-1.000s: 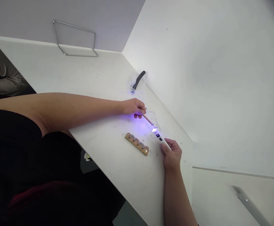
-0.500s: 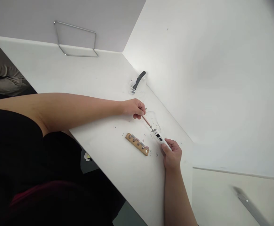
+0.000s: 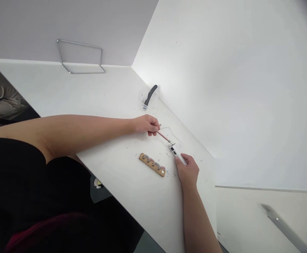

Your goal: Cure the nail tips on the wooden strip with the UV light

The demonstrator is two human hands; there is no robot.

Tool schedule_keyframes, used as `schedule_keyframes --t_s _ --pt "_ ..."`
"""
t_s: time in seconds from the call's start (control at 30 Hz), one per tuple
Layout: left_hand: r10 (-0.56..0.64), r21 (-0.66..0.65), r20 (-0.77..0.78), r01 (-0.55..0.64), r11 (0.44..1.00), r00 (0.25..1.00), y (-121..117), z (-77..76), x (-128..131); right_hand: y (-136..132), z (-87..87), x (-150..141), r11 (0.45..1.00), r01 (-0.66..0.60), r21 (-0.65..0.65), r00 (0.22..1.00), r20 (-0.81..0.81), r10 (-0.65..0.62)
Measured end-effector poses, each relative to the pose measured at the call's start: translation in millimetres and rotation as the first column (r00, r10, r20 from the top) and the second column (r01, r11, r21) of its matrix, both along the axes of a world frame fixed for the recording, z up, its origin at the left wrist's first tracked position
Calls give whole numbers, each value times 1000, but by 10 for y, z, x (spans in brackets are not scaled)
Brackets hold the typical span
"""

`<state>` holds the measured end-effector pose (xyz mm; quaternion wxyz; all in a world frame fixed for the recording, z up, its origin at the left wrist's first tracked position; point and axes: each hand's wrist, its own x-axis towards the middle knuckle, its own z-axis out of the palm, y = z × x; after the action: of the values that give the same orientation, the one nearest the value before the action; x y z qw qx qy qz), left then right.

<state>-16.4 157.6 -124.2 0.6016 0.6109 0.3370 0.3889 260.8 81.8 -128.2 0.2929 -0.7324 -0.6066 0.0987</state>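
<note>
My left hand (image 3: 149,125) is closed, pinching a thin pinkish stick (image 3: 163,136) that slants down to the right. The stick's far end meets the head of a slim white hand-held lamp (image 3: 179,156), where a small greyish piece shows; I cannot make out what it is. The lamp has a dark display and button, and its light is off. My right hand (image 3: 189,170) is wrapped round the lamp's lower body. Between my arms lies a wooden strip (image 3: 152,165) with several round metal knobs and pale glossy pieces along one side.
A black curved bar (image 3: 150,95) lies on clear plastic by the wall. A thin pale cord (image 3: 173,130) loops behind the stick. Small dark specks dot the white table (image 3: 132,189). A metal wire frame (image 3: 85,72) stands at the upper left, against the grey panel.
The lamp's violet light was on a second ago and went out. My hands keep their holds, with the stick still at the lamp's head. The camera view has tilted slightly.
</note>
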Motion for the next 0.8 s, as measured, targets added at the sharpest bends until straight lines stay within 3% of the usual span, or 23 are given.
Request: schedule_keyframes --t_s 0.13,0.23,0.4,0.5,0.67,0.8 --pt "7 -18 -2 -7 1000 1000 12 -15 3 38 -41 16 999 -33 -43 983 181 40" --pt "6 -26 -10 -6 1000 1000 14 -23 4 34 -66 17 997 -64 -36 972 226 71" --pt "-17 -37 1 17 999 1000 5 -11 -10 -15 -28 -74 982 -66 179 973 229 24" --pt "-21 -54 34 23 998 999 7 3 -17 -37 73 -219 963 -68 261 988 153 28" --pt "-29 -92 99 38 995 995 27 14 -23 -7 253 -586 967 -151 203 980 -95 173" --pt "-18 -124 164 38 992 986 62 -5 -29 53 293 -844 972 -153 180 928 -311 204"
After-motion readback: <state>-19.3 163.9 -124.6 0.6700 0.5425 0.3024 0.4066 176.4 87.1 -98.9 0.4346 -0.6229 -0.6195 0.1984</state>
